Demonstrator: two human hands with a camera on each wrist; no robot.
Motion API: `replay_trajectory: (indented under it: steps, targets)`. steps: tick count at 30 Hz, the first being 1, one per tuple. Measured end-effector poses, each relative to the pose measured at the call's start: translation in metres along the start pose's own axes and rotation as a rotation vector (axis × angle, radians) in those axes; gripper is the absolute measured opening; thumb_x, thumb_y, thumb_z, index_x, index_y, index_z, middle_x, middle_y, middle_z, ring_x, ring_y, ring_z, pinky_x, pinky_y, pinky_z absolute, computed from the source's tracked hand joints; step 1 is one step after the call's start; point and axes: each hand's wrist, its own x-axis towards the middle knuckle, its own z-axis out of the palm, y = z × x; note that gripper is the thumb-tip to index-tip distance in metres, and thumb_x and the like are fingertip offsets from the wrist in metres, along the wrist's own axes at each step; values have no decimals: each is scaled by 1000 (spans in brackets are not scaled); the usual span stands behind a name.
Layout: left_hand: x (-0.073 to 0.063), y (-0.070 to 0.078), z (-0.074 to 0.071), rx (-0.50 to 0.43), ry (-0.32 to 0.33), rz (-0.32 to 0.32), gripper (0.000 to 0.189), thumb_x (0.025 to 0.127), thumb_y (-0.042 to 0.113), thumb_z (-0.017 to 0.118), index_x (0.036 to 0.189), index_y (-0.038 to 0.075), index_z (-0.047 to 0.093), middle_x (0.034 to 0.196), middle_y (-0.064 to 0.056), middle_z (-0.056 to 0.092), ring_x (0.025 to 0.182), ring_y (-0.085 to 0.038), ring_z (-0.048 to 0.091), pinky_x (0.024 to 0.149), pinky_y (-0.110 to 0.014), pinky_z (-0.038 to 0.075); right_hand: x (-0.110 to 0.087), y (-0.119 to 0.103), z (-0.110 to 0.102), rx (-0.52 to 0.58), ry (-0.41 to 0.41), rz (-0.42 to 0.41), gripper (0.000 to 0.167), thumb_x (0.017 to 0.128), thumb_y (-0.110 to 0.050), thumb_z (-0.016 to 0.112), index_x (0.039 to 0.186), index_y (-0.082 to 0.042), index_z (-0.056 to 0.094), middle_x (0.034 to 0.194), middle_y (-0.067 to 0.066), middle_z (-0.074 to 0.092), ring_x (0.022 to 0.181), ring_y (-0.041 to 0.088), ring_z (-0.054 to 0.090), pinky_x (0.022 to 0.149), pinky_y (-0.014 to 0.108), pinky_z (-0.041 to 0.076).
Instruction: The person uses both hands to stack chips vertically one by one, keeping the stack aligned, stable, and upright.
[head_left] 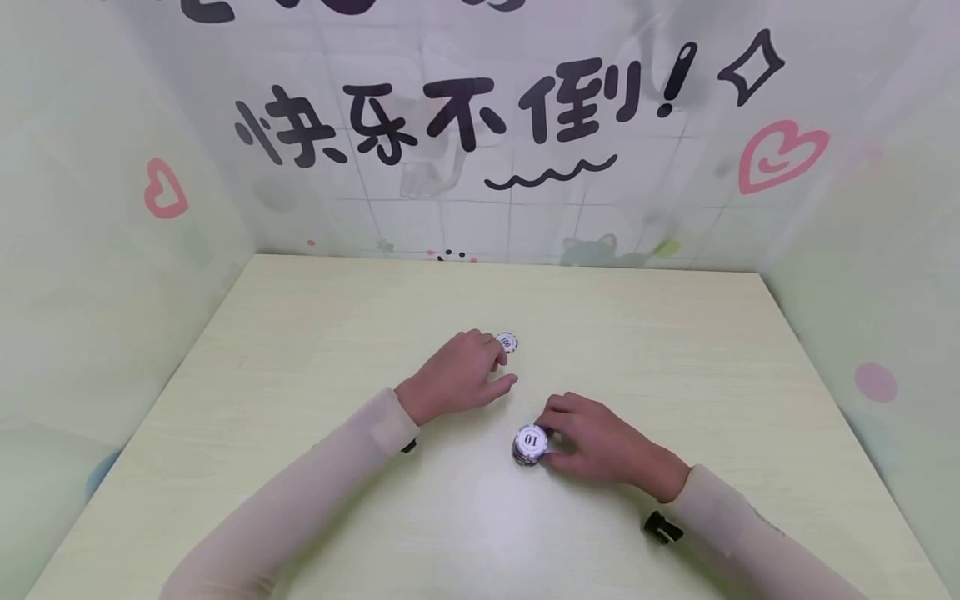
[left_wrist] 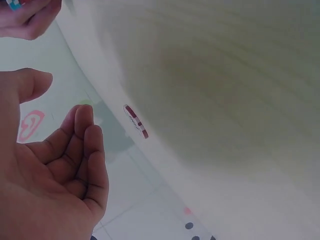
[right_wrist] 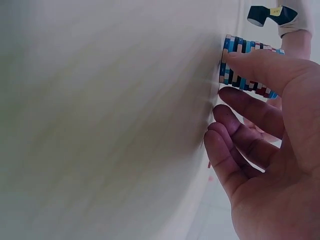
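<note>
A stack of poker chips (head_left: 531, 444) stands on the table, its white-faced top chip marked 10. The right hand (head_left: 600, 442) holds this stack between thumb and index finger. Blue, black and red edges of the stacked chips (right_wrist: 250, 70) show in the right wrist view, the thumb lying across them. Further back lies a single chip (head_left: 507, 341) marked 100, partly behind the left fingers in the head view. Seen from the left wrist, this chip (left_wrist: 136, 121) has a red-and-white edge and lies apart from the left hand (left_wrist: 60, 160), whose loosely bent fingers hold nothing.
The pale wooden table (head_left: 337, 333) is bordered by a printed back wall (head_left: 480, 217) and side walls. Both forearms reach in from the front in light sleeves, with a black device (head_left: 662, 527) below the right wrist.
</note>
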Motion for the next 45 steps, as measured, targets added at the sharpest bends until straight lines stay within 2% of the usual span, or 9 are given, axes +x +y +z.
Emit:
replay_trajectory:
  steps: [6,14,19,27,41,45]
  targets:
    - [10,-10,0,58,-20,-46,40,103,37,78,113,-2,76,105,-11,74,95,-29,67,90,-43,56,0,1,0,-1,6,-4,26,91,-16,87,116,-10,79,108,-6,67,96,11,59,85,31,55]
    - [25,-22,4,147,-3,-25,45,101,36,81,122,-4,75,110,-15,72,93,-30,65,86,-44,57,-1,1,1,-8,19,-7,27,91,-16,87,116,-10,79,108,-6,67,97,11,59,85,31,55]
    - [35,-27,8,208,-32,-41,46,102,36,79,123,-4,76,112,-18,72,93,-30,65,85,-43,58,-1,2,1,3,18,-5,26,91,-16,87,116,-10,79,108,-6,67,97,11,59,86,31,56]
    - [42,-29,9,256,-106,-81,39,104,37,76,111,-1,77,106,-16,71,90,-29,63,84,-42,56,-1,1,2,-8,27,-16,28,90,-16,89,115,-10,79,107,-6,67,97,11,59,85,30,55]
    - [45,-30,10,246,-102,-93,35,104,34,76,103,-1,77,99,-13,70,87,-28,61,83,-42,56,-1,0,1,17,-4,12,26,92,-16,87,116,-11,79,110,-6,67,99,11,59,86,31,55]
    - [47,-30,11,228,-109,-104,30,102,29,75,92,1,73,92,-12,67,82,-27,58,81,-42,54,-1,0,1,15,-3,14,26,92,-17,87,116,-10,79,110,-6,67,99,11,59,86,31,55]
